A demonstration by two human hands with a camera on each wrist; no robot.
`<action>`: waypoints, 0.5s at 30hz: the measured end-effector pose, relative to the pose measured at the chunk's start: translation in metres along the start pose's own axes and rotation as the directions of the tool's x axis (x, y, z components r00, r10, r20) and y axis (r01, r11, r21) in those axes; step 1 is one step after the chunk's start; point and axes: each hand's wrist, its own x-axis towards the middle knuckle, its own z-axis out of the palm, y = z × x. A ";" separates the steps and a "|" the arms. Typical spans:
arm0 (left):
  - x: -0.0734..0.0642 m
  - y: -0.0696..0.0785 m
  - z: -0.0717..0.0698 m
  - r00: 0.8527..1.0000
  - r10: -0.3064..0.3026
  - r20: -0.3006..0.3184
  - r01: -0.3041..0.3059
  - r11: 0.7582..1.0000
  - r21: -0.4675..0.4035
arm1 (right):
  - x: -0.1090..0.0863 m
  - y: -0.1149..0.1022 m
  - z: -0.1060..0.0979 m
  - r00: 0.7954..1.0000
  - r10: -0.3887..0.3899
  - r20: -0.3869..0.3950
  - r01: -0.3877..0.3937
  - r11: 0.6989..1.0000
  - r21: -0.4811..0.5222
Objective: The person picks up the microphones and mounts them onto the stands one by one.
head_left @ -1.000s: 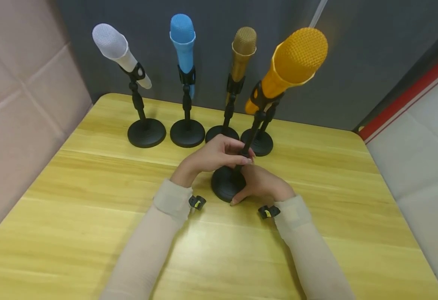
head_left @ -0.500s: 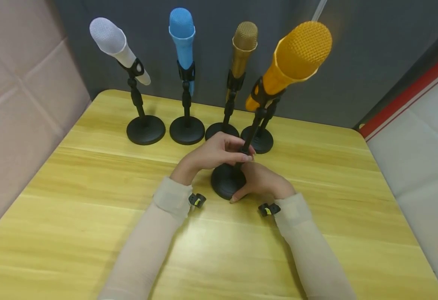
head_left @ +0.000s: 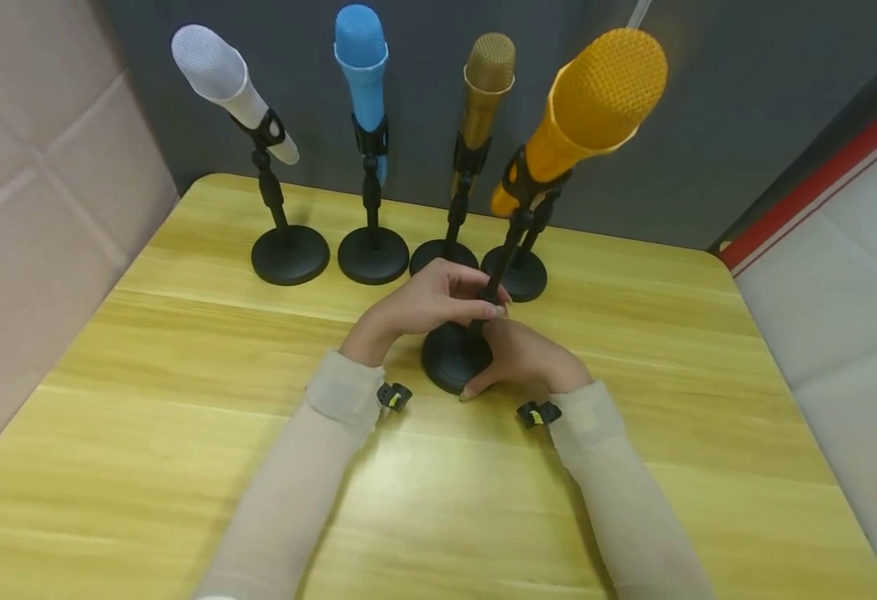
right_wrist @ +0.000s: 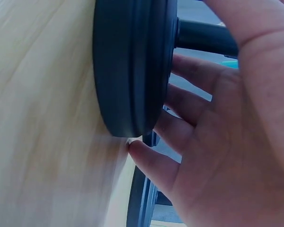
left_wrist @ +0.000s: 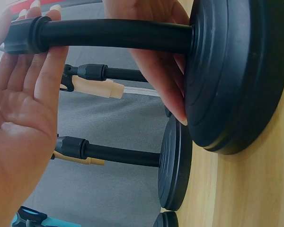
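Note:
An orange microphone (head_left: pixel 599 96) is clipped, tilted, in a black desk stand (head_left: pixel 451 360) at the middle of the table. My left hand (head_left: pixel 431 298) holds the stand's upright low down, at the collar (left_wrist: pixel 26 35), with fingers behind it and thumb in front. My right hand (head_left: pixel 527 357) grips the right side of the round base, its thumb at the front edge. In the right wrist view, the fingers (right_wrist: pixel 180 132) lie along the top and rim of the base (right_wrist: pixel 132 66). The base stands on the wooden table (head_left: pixel 408 517).
Along the back edge stand a white microphone (head_left: pixel 209 62), a blue one (head_left: pixel 363 67) and a gold one (head_left: pixel 487 75), each on a black stand. Another stand base (head_left: pixel 524 279) is behind the orange microphone's stand. A grey panel (head_left: pixel 746 125) closes off the back.
The whole head view has shifted, with everything slightly higher in the picture. Both hands keep the same hold on the stand, and no microphone has visibly moved on the table.

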 end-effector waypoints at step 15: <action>0.002 -0.002 -0.001 1.000 0.006 -0.006 -0.006 1.000 0.007 | 0.002 0.005 0.001 1.000 0.001 -0.002 -0.001 0.999 0.048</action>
